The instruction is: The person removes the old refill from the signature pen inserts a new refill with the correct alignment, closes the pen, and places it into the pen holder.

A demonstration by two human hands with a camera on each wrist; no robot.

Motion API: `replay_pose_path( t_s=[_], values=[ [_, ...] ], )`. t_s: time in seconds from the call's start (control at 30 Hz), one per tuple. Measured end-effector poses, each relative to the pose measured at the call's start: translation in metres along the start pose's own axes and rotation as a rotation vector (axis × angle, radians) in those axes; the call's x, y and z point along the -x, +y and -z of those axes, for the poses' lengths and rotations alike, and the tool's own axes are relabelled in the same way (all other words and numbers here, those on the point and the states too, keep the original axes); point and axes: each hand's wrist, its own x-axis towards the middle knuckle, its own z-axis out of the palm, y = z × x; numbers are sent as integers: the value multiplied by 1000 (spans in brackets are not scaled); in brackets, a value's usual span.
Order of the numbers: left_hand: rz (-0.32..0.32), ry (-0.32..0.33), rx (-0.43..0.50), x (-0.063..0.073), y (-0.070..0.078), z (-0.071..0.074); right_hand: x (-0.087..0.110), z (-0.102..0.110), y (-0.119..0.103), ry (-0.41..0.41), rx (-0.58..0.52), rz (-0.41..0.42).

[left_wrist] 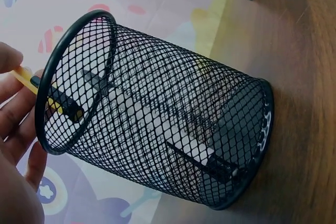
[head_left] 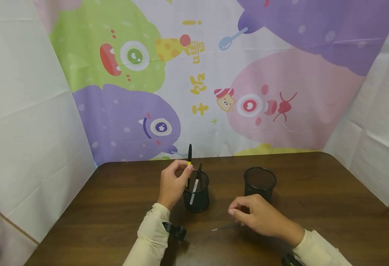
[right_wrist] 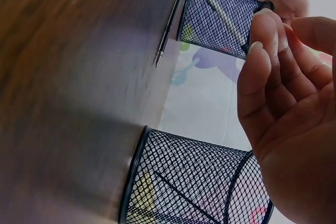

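In the head view my left hand (head_left: 173,181) pinches a black-and-yellow pen (head_left: 189,155), held upright over the left black mesh pen holder (head_left: 196,207). Through the mesh in the left wrist view, the lower end of this pen (left_wrist: 69,108) shows inside the rim. A white pen with a black cap (head_left: 195,184) leans in that same holder. My right hand (head_left: 259,216) hovers low over the table, fingers loosely bent and nothing between them. Below its fingertips a thin dark pen (right_wrist: 167,32) with a silvery tip lies on the wood.
A second black mesh pen holder (head_left: 260,168) stands on the right, partly hidden behind my right hand. The brown wooden table (head_left: 131,195) ends at a cartoon-printed cloth (head_left: 207,140) at the back, with white cloth walls (head_left: 28,122) on both sides.
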Motion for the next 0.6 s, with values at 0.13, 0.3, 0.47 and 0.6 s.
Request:
replay_pose_path(
  t_s=[0.13, 0.3, 0.47, 0.6],
  values=[
    [-45, -22, -28, 0, 0, 2, -1, 0, 0, -9, -5, -6],
    [-82, -45, -65, 0, -1, 3, -1, 0, -1, -20, -8, -8],
    [-135, -55, -105, 0, -3, 4, -1, -1, -1, -32, -2, -27],
    [-177, -56, -180, -1, -4, 4, 0, -1, 0, -33, 2, -28]
  ],
)
